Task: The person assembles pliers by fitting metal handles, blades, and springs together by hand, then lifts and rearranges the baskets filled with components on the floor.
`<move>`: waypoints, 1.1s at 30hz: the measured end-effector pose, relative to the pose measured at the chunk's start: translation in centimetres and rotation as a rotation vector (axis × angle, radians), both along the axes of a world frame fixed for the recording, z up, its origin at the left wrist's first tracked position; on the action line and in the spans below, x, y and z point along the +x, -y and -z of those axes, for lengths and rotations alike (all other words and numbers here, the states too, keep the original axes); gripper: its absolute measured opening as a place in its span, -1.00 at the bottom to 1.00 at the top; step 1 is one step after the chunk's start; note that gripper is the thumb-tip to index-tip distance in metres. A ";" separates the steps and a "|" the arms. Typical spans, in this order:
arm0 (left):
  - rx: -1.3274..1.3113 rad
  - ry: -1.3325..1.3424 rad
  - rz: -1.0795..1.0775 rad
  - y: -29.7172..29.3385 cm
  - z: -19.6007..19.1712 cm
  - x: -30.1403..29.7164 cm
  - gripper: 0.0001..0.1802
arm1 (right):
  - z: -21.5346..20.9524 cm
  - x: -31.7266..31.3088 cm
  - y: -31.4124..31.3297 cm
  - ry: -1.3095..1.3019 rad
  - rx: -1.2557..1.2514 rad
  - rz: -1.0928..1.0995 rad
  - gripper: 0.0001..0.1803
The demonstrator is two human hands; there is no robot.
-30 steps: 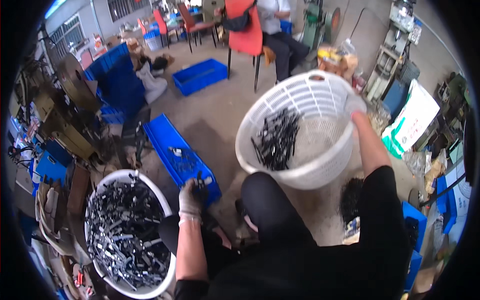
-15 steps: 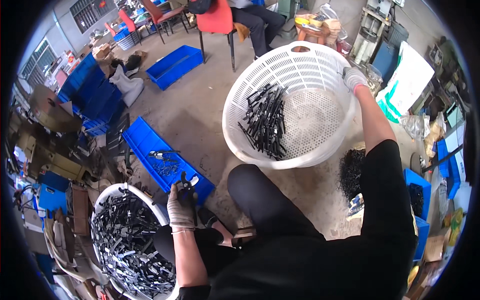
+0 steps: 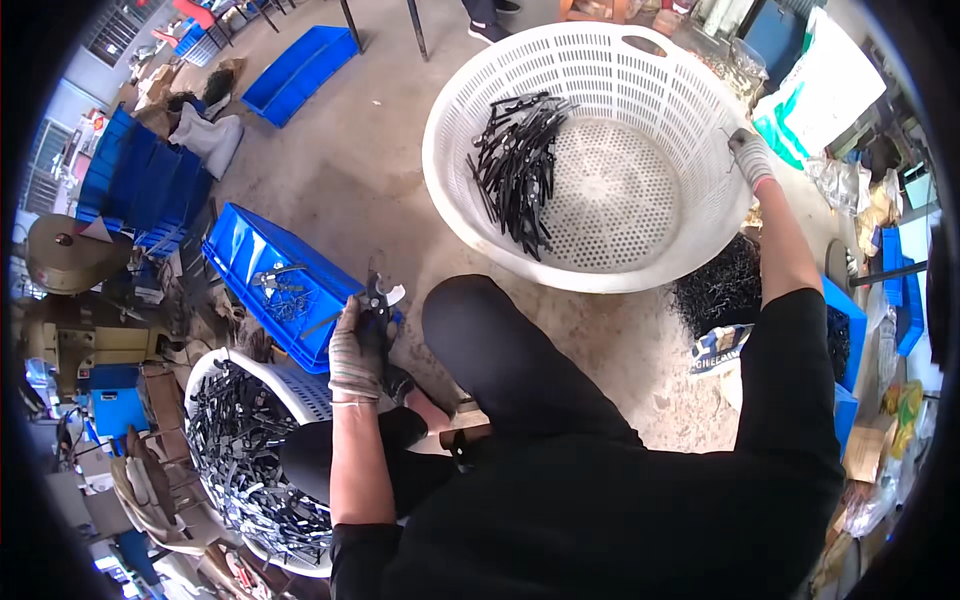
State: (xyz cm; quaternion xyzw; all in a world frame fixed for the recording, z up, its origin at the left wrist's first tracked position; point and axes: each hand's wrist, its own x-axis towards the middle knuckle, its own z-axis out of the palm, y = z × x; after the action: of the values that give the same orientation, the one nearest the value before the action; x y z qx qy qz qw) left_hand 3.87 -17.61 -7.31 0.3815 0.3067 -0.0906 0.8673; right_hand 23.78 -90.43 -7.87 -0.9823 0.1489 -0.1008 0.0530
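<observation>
Taking the middle of my view as the dial's centre, my right hand (image 3: 752, 158), in a striped glove, grips the rim of the white basket (image 3: 562, 275) at my 2 o'clock. The basket fills the space around 1 o'clock, and its black strips (image 3: 520, 165) lie bunched at the basket's own 9 o'clock, leaving the rest of its bottom bare. A thin dark bit shows by my right fingertips; I cannot tell whether I am pinching it.

My left hand (image 3: 358, 350), gloved too, sits just past 8 o'clock, closed around a black tool (image 3: 378, 300) with a pale curved head; my fingers hide its lower part. Beside it, at 9 o'clock, the blue tray (image 3: 232, 250) holds a few small metal pieces (image 3: 288, 302). At 8 o'clock a second basket (image 3: 312, 392) is heaped with dark parts (image 3: 245, 440), next to my leg.

Compared with a second ago, the white basket looks rounder and larger, so I see more squarely down into it; my view has swung too, so I cannot tell how far the basket itself has moved. The strips remain gathered on one side, and both hands keep their grips. Toward 12 o'clock, only dark shoes (image 3: 490, 32) and trouser legs show of the other person.
</observation>
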 end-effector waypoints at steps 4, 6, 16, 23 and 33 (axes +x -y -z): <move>-0.228 0.098 0.125 1.6 2.7 3.7 -0.68 | 2.1 -0.9 2.6 -0.037 0.048 0.029 -0.74; -1.323 -0.068 -0.081 0.1 4.0 4.4 -0.66 | 1.8 -0.3 1.6 0.005 0.063 0.009 -0.73; -0.045 0.018 0.290 6.7 7.3 14.7 -0.72 | 2.3 -2.7 0.2 0.218 0.324 0.046 -0.87; -0.056 -0.030 0.298 8.3 9.5 16.1 -0.73 | 1.4 -2.5 -0.9 0.153 0.459 0.047 -0.84; -0.092 0.061 0.269 8.8 10.9 14.9 -0.68 | 1.0 -4.5 -2.7 0.149 0.408 0.215 -0.81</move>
State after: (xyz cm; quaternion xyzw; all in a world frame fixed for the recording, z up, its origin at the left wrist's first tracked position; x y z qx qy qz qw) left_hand 18.79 -26.45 -18.18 0.3815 0.2219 -0.2083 0.8728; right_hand 19.29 -87.77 -8.85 -0.9196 0.2655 -0.1461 0.2500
